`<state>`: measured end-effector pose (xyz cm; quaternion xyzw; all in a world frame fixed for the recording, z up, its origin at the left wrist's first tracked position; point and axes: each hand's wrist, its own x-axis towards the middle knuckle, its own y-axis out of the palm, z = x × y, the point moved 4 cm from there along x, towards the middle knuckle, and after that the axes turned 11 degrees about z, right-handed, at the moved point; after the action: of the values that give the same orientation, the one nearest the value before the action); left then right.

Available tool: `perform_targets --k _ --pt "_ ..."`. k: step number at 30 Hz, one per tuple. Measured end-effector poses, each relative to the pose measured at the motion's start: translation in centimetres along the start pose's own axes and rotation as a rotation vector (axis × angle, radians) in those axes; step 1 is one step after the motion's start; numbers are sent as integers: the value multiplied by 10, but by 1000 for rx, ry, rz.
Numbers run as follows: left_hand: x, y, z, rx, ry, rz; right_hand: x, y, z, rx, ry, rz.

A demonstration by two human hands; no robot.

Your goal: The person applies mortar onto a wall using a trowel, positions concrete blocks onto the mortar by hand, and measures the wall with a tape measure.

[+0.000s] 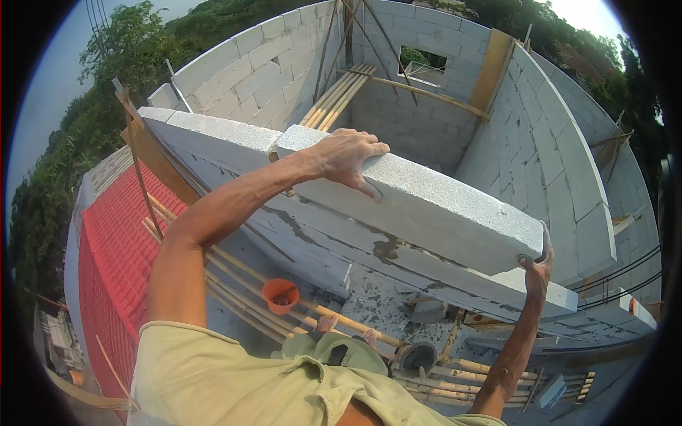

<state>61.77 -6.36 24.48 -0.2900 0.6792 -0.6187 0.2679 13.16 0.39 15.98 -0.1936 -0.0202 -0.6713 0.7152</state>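
Note:
A long, pale lightweight concrete block [433, 202] lies lengthwise along the top of a block wall [320, 216]. My left hand [349, 162] is clamped over its upper edge near the left end, thumb on the near face and fingers across the top. At the block's right end, my right hand [538, 263] grips the end face, its thumb on the near side. To the left sits a neighbouring block [220, 133], its top slightly lower. Grey mortar [386, 247] smears the wall face below. Whether the block rests fully on the course under it I cannot tell.
Below me, bamboo poles [346, 320] form a scaffold under my bare feet. An orange bucket [275, 308] and a dark bucket [418, 357] stand by them. A red tiled roof [135, 220] lies left. Beyond the wall, more bamboo poles [341, 96] cross a walled room.

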Motion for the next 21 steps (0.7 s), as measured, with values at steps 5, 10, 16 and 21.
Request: perform_targets --k 5,10,16,21 --pt "-3 16 17 10 28 -58 10 17 -2 36 6 26" --pt "-5 21 26 0 30 -81 23 21 0 12 -15 39" --pt "-10 21 29 -25 2 -75 34 23 9 26 -20 121" --pt "-11 25 27 -14 -9 -5 19 25 -21 22 16 92"
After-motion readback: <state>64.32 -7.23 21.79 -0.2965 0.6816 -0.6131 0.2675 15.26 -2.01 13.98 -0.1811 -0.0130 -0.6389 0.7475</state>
